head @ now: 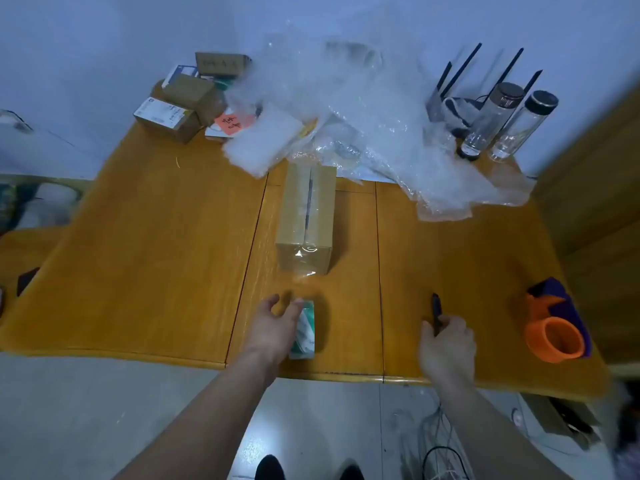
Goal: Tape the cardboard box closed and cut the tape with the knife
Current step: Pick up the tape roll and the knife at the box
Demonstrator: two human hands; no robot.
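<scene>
Box: a cardboard box [306, 216] is seen mid-table, flaps shut, clear tape [304, 268] laid along its seam and trailing off its near end.
Tape roll: a roll [304, 329] is stood just nearer than the box, the strip apparently uncut.
Progress: taping is judged largely done; the cut is left.
Knife: a dark knife [436, 311], right of the box, is gripped by the right hand [446, 344], fingers curled round it.
Left hand: the left hand [273, 327] is held loosely spread against the roll; a firm grasp cannot be told.
Table: a dispenser [554, 327] is seen further right, bubble wrap [346, 109] beyond the box.
</scene>
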